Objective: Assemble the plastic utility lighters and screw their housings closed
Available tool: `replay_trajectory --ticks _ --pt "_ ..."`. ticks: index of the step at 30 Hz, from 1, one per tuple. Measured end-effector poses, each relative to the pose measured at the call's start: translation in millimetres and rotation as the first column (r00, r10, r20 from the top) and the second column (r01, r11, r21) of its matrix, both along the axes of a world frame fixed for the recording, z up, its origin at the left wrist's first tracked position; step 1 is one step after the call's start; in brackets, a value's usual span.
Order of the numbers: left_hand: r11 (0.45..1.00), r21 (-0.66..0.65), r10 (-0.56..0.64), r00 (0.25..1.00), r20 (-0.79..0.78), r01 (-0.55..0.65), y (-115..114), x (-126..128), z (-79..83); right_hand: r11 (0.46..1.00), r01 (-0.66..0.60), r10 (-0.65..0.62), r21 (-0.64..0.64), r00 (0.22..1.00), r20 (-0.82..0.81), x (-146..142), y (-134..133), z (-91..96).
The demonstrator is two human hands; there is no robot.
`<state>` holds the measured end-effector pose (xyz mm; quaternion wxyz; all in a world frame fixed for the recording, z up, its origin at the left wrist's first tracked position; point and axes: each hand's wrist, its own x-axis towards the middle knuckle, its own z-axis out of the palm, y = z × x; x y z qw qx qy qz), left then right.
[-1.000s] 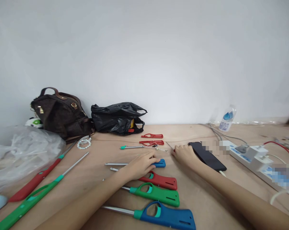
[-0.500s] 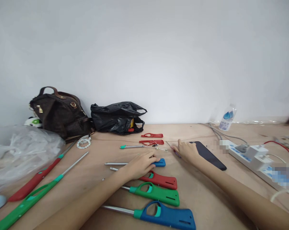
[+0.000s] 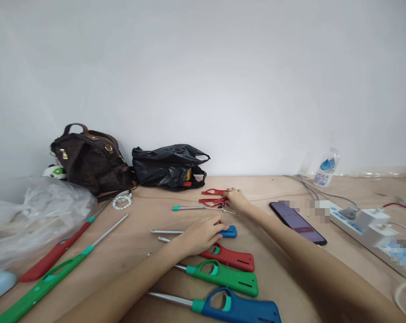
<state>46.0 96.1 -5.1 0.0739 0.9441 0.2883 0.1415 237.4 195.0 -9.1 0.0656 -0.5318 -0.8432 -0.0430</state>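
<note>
My left hand (image 3: 203, 234) lies over a small blue gas lighter (image 3: 229, 231), its fingers bent around the handle and hiding the middle. Farther back, my right hand (image 3: 235, 198) has its fingers closed at the right end of a red lighter casing half (image 3: 211, 201). Another red casing half (image 3: 212, 192) lies just behind. In front of these is a metal lighter tube (image 3: 191, 208) with a teal tip, thin wires and a clear small part. Nearer to me, a red lighter (image 3: 236, 258), a green lighter (image 3: 233, 278) and a larger blue lighter (image 3: 246, 307) lie in a row.
On the left lie a long red lighter (image 3: 54, 253), a long green lighter (image 3: 44, 287), clear plastic wrap (image 3: 37, 215) and a bead bracelet (image 3: 122, 202). A brown bag (image 3: 88, 161) and black plastic bag (image 3: 165, 166) stand behind. Rightward are a phone (image 3: 299, 223), power strip (image 3: 344, 220) and bottle (image 3: 327, 168).
My right hand has moved left, from beside the phone to the red casing halves. The thin tool it held earlier is no longer clearly visible. The phone screen has lit up. My left hand stays put.
</note>
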Motion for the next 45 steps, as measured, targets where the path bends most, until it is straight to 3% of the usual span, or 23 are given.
replay_trajectory --ticks 6,12,16,19,22,26,31,35,41,45 --pt "1.000 0.019 -0.011 0.999 -0.032 0.012 -1 0 2.7 0.999 0.036 -0.029 0.036 0.984 -0.177 0 0 -11.1" --pt "0.997 0.041 -0.057 0.998 -0.040 0.059 -2 -1 0.1 0.990 0.071 -0.013 0.119 0.904 -0.427 7 -2 -1.7" --pt "0.998 0.048 -0.054 0.988 0.141 0.048 5 -6 5.4 0.996 -0.003 0.055 0.093 0.825 -0.562 12 -8 6.9" --pt "0.998 0.053 0.012 0.946 0.324 -0.031 17 -16 16.1 0.998 -0.029 0.063 0.063 0.773 -0.631 18 -17 10.6" --pt "0.995 0.023 0.082 0.934 0.349 -0.096 32 -28 25.1 0.999 -0.030 0.049 0.040 0.737 -0.674 24 -30 13.4" --pt "0.977 -0.074 0.210 0.958 0.197 -0.199 41 -39 27.4 0.996 -0.073 0.024 -0.046 0.749 -0.662 30 -46 17.5" --pt "0.953 -0.261 0.147 0.988 -0.046 -0.154 40 -51 28.5 0.991 -0.057 -0.019 -0.123 0.839 -0.544 35 -63 18.9" --pt "0.956 -0.196 0.196 0.971 -0.134 -0.220 45 -62 32.1 0.987 -0.043 -0.034 -0.156 0.886 -0.462 37 -73 13.1" --pt "0.969 -0.108 0.216 0.974 -0.071 -0.222 59 -75 25.6 0.984 -0.178 0.152 -0.025 0.898 -0.413 30 -74 0.5" --pt "0.965 0.008 0.260 0.965 0.038 -0.260 69 -75 10.8 0.997 -0.068 0.076 0.037 0.945 -0.317 25 -62 1.0"
